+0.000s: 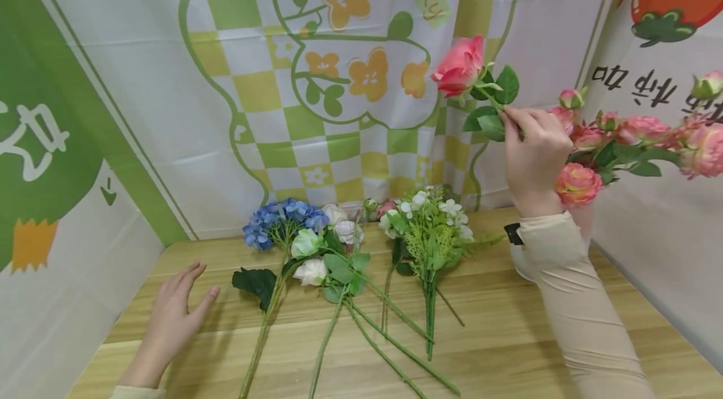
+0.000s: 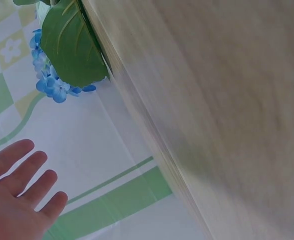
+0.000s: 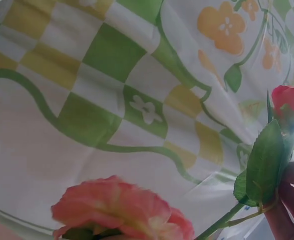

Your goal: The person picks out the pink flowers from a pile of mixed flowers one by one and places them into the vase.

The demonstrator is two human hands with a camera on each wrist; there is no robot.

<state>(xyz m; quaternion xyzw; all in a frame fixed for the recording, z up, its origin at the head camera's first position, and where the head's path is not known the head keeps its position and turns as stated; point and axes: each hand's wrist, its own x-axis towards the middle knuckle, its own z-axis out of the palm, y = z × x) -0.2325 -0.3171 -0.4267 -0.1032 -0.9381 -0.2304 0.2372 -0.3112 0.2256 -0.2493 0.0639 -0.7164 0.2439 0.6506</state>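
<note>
My right hand [image 1: 536, 148] pinches the stem of a pink rose [image 1: 460, 66] just below its leaves, up in front of the curtain. The bloom tilts up to the left; in the right wrist view the rose [image 3: 289, 102] stands at the right edge with a green leaf [image 3: 264, 162]. Behind the right wrist spreads a bunch of pink flowers [image 1: 644, 129]; the arm hides its lower part. My left hand [image 1: 172, 317] holds nothing, its fingers spread above the table's left side. Nearest to it is a blue hydrangea [image 1: 282, 220] with a dark leaf [image 1: 257, 286].
White roses [image 1: 310, 271] with long green stems lie mid-table [image 1: 214, 355]. Right of them lies a white-flowered green bunch [image 1: 432, 242]. A white rounded object [image 1: 524, 264] is mostly hidden behind the right sleeve. A printed curtain [image 1: 226, 104] closes off the back.
</note>
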